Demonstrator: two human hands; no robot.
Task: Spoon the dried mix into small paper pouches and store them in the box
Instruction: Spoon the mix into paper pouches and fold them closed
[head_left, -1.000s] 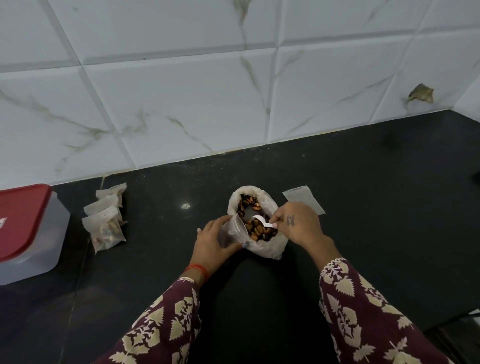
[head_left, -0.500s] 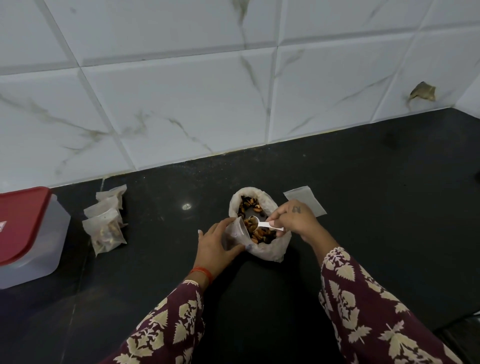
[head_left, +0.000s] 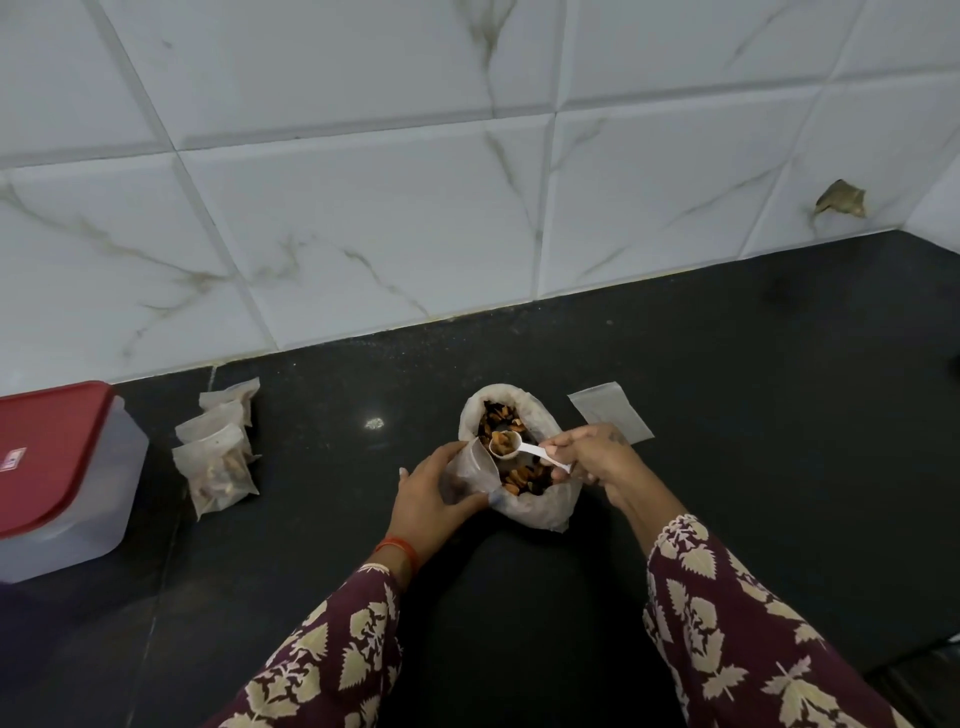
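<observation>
An open white bag (head_left: 540, 512) of brown dried mix stands mid-counter. My left hand (head_left: 428, 493) grips a small translucent pouch (head_left: 472, 467) held open against the bag's left rim. My right hand (head_left: 597, 457) pinches the handle of a white plastic spoon (head_left: 511, 446). The spoon's bowl is loaded with mix and hovers over the bag beside the pouch's mouth. Three filled pouches (head_left: 218, 457) lie in a row at the left. A clear box with a red lid (head_left: 47, 478) sits at the far left edge, lid on.
One flat empty pouch (head_left: 610, 418) lies just right of the bag. The black counter (head_left: 753, 415) meets a white marble-tiled wall at the back. A chipped hole (head_left: 841, 200) marks the tile at the right.
My right hand lifted the spoon out of the bag with a load of mix and brought it toward the pouch's mouth. My left hand kept the pouch open.
</observation>
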